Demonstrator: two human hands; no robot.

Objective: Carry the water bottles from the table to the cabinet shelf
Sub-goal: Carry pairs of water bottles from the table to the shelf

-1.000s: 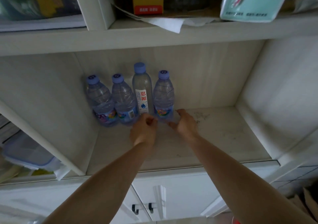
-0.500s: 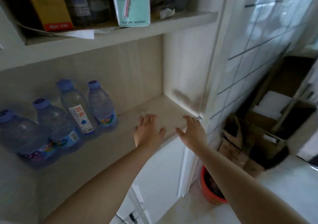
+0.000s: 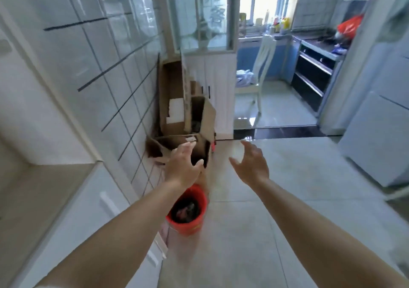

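Reaching forward at frame centre, left hand (image 3: 184, 168) and right hand (image 3: 252, 166) are empty, fingers spread. Round red plastic bucket (image 3: 187, 212) below holds dark, indistinct contents. Creased cardboard boxes (image 3: 188, 130) stand against the glossy tiled wall (image 3: 93, 50).

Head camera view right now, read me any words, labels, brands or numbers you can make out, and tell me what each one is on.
No text can be read in this view.
Cardboard boxes: a pale sticker on the front box, too blurred to read.
Red bucket: no marking legible.
Bottles on the windowsill: labels too small and blurred.
Glass cabinet door: dark shapes behind the glass, not legible.
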